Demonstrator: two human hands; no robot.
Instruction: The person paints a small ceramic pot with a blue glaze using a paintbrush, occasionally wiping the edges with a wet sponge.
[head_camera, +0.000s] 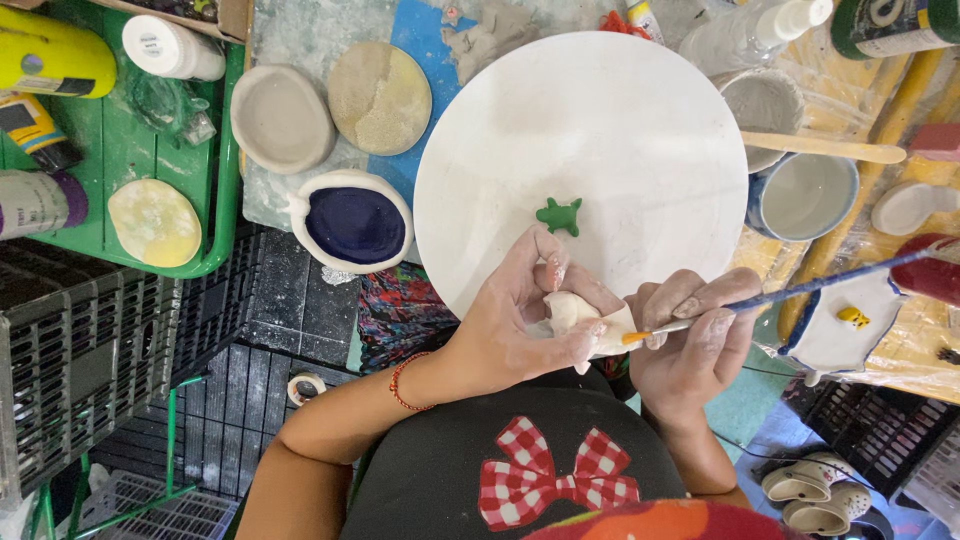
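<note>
My left hand (525, 320) grips a small white clay figure (580, 318) over the near edge of a round white board (600, 130). My right hand (695, 330) holds a thin paintbrush with a blue handle (820, 282); its orange-tipped bristles touch the figure's right side. A small green clay turtle (560, 215) lies on the board just beyond my left fingers. A red bead bracelet circles my left wrist.
A blue-glazed dish (352, 222), a grey dish (282, 115) and a tan disc (380, 97) sit left of the board. A green tray (120, 160) holds paint bottles. Cups (805, 195), a wooden stick (825, 147) and a small white tray (835, 335) lie right. Black crates (80, 350) stand at lower left.
</note>
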